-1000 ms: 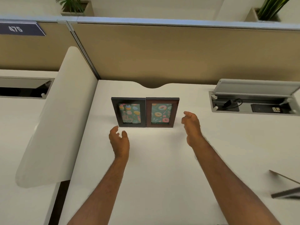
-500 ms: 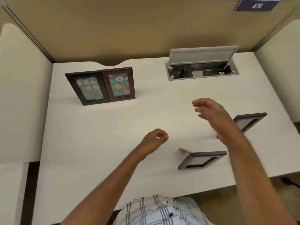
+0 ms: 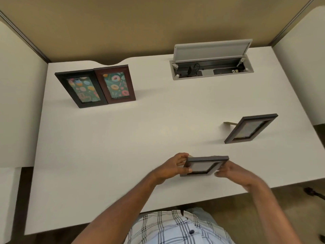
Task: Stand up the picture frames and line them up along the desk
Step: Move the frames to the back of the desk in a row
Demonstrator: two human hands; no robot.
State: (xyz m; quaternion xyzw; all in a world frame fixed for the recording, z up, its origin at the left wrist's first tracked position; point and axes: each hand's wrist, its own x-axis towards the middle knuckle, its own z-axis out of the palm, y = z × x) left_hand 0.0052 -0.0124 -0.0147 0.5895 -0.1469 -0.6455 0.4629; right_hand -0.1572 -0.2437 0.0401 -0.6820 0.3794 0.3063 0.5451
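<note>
white counter (image 3: 123, 147) seen from above, tan partition wall (image 3: 140, 23) behind it. near the front edge, right of centre, a grey frame (image 3: 204, 166) is gripped at both ends: left hand (image 3: 173, 167) clamped on its left end, thumb on the front face and fingers curled behind; right hand (image 3: 235, 174) closed on its lower right corner, fingers somewhat motion-blurred. the frame is tilted with its top edge toward the camera; cannot tell whether its bottom edge touches the counter. a small tan corner of its back support shows just behind the upper left corner. a second grey frame (image 3: 250, 128) stands farther right and farther back, well apart from the held one, leaning on a tan easel leg (image 3: 230, 123) that runs out to its left on the counter; its picture is washed out by glare. at back left, two frames stand upright and touching side by side: a black frame (image 3: 80, 89) on the left with a green print of sweets, and a dark red frame (image 3: 115, 84) on the right with a green print of doughnuts, both facing the camera. at back right, a recessed cable box (image 3: 211, 71) is set into the counter with its grey lid (image 3: 211, 50) propped open; a dark plug and sockets are visible inside. white side panels flank the counter on both sides. a plaid shirt (image 3: 175, 228) fills the bottom edge of the view.
</note>
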